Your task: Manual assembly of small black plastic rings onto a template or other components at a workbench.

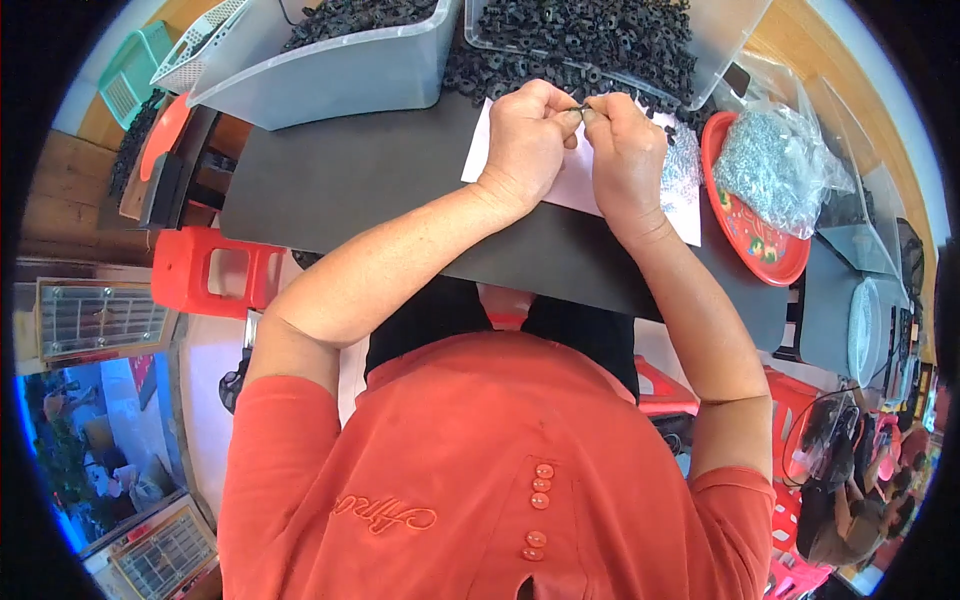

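My left hand [528, 140] and my right hand [626, 150] meet over a white sheet [570, 183] on the dark table. Both are closed, thumb against fingers, on a small dark part [581, 108] pinched between their tips. Most of that part is hidden by the fingers, so its exact shape does not show. Just beyond the hands lies a heap of small black plastic parts [500, 75]. Beside my right hand, a spread of tiny silvery pieces [683, 172] rests on the sheet.
Translucent bins [350, 92] of black parts stand along the far side. To the right, a red tray [768, 262] carries a clear bag of small silvery pieces [770, 165]. A red stool [195, 270] stands left of the table [330, 180]. Other people [850, 520] are at the far right.
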`<state>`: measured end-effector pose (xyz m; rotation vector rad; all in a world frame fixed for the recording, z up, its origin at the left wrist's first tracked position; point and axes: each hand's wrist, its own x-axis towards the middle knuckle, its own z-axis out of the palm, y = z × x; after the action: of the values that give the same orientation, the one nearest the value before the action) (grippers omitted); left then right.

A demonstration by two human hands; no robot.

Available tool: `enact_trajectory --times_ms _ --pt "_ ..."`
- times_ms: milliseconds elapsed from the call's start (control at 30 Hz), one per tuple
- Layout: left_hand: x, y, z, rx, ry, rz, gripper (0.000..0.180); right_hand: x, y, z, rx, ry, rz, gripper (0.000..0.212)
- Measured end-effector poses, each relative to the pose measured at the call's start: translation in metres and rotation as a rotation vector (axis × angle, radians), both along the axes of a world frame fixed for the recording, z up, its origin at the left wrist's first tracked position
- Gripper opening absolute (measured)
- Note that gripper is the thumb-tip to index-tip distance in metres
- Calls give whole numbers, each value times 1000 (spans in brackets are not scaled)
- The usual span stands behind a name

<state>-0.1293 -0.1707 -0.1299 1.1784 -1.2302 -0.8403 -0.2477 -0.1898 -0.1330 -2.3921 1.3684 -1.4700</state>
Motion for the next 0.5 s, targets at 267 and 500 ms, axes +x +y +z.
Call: enact_trajectory --times_ms 267,500 --pt "14 -3 8 197 497 -224 9 -1 -2 4 -97 -2 41 30" --pt "15 2 17 288 342 -348 15 -11 -8 5 -384 182 21 24"
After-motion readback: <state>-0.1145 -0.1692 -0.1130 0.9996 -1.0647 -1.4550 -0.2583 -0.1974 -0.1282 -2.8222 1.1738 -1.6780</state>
